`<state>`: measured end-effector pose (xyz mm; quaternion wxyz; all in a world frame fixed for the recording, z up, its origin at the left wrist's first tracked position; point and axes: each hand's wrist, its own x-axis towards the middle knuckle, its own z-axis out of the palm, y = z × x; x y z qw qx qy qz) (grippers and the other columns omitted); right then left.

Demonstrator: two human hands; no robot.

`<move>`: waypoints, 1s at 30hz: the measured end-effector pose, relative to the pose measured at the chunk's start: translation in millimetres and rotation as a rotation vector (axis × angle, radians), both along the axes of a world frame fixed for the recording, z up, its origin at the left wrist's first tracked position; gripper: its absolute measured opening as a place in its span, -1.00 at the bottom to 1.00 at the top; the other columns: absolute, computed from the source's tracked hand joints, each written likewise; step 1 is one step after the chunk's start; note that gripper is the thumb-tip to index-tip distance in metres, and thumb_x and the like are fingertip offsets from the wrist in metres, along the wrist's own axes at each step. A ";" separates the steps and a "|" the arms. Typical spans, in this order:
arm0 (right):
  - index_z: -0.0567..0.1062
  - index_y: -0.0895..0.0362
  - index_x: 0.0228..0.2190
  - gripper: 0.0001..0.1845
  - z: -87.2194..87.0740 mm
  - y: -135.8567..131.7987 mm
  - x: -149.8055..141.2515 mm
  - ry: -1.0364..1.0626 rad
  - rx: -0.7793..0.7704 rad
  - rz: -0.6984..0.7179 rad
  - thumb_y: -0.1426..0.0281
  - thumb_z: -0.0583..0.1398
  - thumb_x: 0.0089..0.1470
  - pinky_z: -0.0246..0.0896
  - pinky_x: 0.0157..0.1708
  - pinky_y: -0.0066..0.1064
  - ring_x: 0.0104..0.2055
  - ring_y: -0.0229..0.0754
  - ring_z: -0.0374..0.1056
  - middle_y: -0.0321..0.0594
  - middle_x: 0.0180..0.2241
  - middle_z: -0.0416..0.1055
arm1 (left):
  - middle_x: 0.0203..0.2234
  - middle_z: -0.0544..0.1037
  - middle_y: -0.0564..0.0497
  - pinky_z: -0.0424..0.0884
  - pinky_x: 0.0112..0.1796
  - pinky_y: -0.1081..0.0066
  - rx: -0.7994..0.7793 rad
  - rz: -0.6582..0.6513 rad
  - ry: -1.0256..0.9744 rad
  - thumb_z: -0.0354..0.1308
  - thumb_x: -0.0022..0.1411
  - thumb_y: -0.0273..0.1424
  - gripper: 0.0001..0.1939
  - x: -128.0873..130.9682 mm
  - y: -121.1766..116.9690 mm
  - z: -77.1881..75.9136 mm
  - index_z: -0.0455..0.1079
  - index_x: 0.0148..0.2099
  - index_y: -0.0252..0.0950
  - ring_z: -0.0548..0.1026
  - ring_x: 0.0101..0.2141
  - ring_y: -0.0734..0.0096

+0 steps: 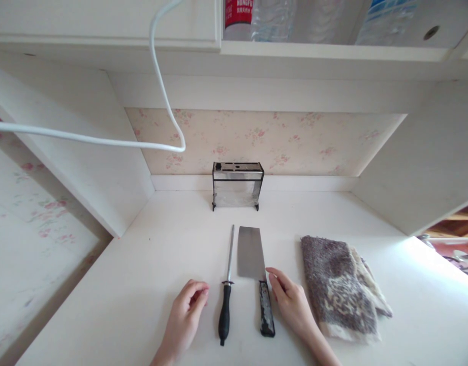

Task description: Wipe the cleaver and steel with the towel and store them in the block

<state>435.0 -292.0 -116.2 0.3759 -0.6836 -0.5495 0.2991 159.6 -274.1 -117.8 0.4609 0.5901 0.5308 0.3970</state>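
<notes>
A sharpening steel (225, 310) with a black handle lies on the white counter, its rod pointing away from me. Beside it on the right is a cleaver (251, 254) with a broad grey blade and a worn black handle. My left hand (188, 310) rests just left of the steel's handle, fingers curled in and thumb close to the index finger, with nothing seen in it. My right hand (290, 300) is at the right of the cleaver, fingers loosely extended. Its index fingertip is by the blade's heel; whether it touches cannot be told.
A folded grey-and-cream towel (336, 290) lies to the right. A metal-and-clear knife block (237, 188) stands near the back wall. Overhead, a shelf (333, 53) holds plastic bottles (274, 20), and a white cable (104, 141) hangs at upper left. Side panels flank the counter (150, 284).
</notes>
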 end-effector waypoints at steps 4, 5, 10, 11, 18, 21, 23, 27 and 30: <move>0.51 0.08 -0.16 -0.53 -6.9 -0.7 0.4 -0.034 0.012 0.025 0.05 0.00 0.21 0.26 -0.28 -0.43 -0.30 -0.10 0.45 -0.20 -0.35 0.55 | -0.37 0.45 0.02 0.33 -0.31 0.43 0.032 -0.047 0.053 0.06 0.28 -0.15 -0.69 0.8 -0.5 -4.6 0.45 -0.14 -0.26 0.42 -0.38 0.38; 0.51 0.08 -0.15 -0.54 -8.2 -0.8 0.4 -0.044 0.012 0.029 0.05 0.00 0.21 0.24 -0.30 -0.43 -0.32 -0.11 0.45 -0.21 -0.37 0.54 | -0.36 0.44 0.02 0.33 -0.30 0.43 0.032 -0.048 0.054 0.05 0.28 -0.15 -0.69 1.0 -0.4 -5.6 0.45 -0.14 -0.26 0.42 -0.38 0.39; 0.50 0.08 -0.15 -0.53 -10.7 -1.4 -0.1 -0.107 0.013 0.036 0.04 0.00 0.21 0.16 -0.45 -0.44 -0.50 -0.17 0.34 -0.31 -0.56 0.42 | -0.35 0.43 0.02 0.32 -0.30 0.43 0.041 -0.063 0.056 0.04 0.30 -0.16 -0.70 1.2 -0.5 -6.8 0.44 -0.13 -0.25 0.41 -0.37 0.40; 0.51 0.08 -0.15 -0.53 -10.6 -1.6 -0.3 -0.117 0.013 0.039 0.03 0.00 0.21 0.13 -0.48 -0.44 -0.53 -0.18 0.32 -0.33 -0.59 0.38 | -0.35 0.43 0.03 0.32 -0.30 0.44 0.045 -0.065 0.058 0.03 0.30 -0.16 -0.70 1.2 -0.7 -6.6 0.44 -0.14 -0.25 0.41 -0.37 0.40; 0.51 0.06 -0.15 -0.53 -12.9 -1.2 -1.5 -0.140 0.003 0.065 0.03 -0.02 0.22 0.10 -0.50 -0.45 -0.57 -0.19 0.30 -0.35 -0.63 0.35 | -0.39 0.44 0.03 0.33 -0.35 0.47 0.082 -0.057 0.074 0.05 0.29 -0.16 -0.72 3.4 -0.2 -6.3 0.45 -0.22 -0.25 0.41 -0.41 0.40; 0.50 0.05 -0.14 -0.53 -15.2 -2.0 -1.4 -0.163 0.012 0.069 0.04 -0.03 0.23 0.13 -0.49 -0.45 -0.55 -0.18 0.32 -0.33 -0.60 0.38 | -0.41 0.43 0.03 0.33 -0.35 0.48 0.082 -0.061 0.067 0.05 0.28 -0.16 -0.72 5.2 1.1 -5.3 0.44 -0.26 -0.24 0.42 -0.41 0.40; 0.50 0.05 -0.14 -0.52 -15.3 -2.9 -1.4 -0.180 0.022 0.073 0.04 -0.04 0.23 0.14 -0.48 -0.44 -0.54 -0.17 0.34 -0.31 -0.59 0.40 | -0.40 0.43 0.03 0.33 -0.35 0.48 0.079 -0.063 0.064 0.05 0.28 -0.17 -0.73 6.1 1.2 -4.1 0.43 -0.25 -0.24 0.42 -0.41 0.40; 0.51 0.05 -0.15 -0.51 -13.3 -4.4 -1.1 -0.165 0.020 0.081 0.04 -0.06 0.24 0.16 -0.48 -0.45 -0.53 -0.16 0.35 -0.29 -0.59 0.41 | -0.42 0.42 0.03 0.33 -0.35 0.49 0.077 -0.057 0.073 0.05 0.28 -0.16 -0.73 6.6 0.2 -2.4 0.43 -0.26 -0.24 0.41 -0.41 0.41; 0.51 0.07 -0.13 -0.48 -16.0 -6.3 1.9 -0.106 0.020 0.090 0.04 -0.08 0.24 0.18 -0.48 -0.46 -0.55 -0.18 0.32 -0.29 -0.60 0.39 | -0.41 0.42 0.02 0.33 -0.34 0.49 0.073 -0.061 0.073 0.03 0.29 -0.15 -0.71 6.4 -0.2 -2.2 0.43 -0.26 -0.24 0.41 -0.40 0.41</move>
